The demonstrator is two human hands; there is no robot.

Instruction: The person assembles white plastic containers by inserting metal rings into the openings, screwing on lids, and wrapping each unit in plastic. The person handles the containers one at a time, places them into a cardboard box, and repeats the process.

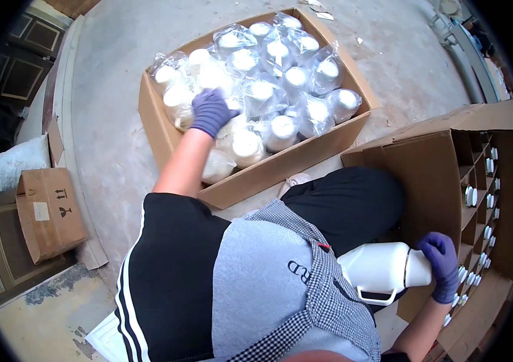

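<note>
My left hand (pixel 211 113), in a purple glove, reaches over a cardboard box packed with white bottle-shaped pieces (pixel 262 90) in clear plastic bags. Its thumb stands apart from the fingers, and the fingertips, close to the wrapped pieces, are partly hidden. I see nothing held in it. At lower right, my purple-gloved right hand (pixel 440 262) closes round the narrow end of a white jug (pixel 380 265). This jug lies on its side across my lap, its loop handle toward me and a thin dark ring near the held end.
The open cardboard box (pixel 280 172) stands on the concrete floor ahead. To my right, a large divided carton (pixel 431 169) holds several white-topped items in its cells. A smaller brown carton (pixel 57 211) and a white sack (pixel 15 163) sit at left. Pipes (pixel 458 60) lie far right.
</note>
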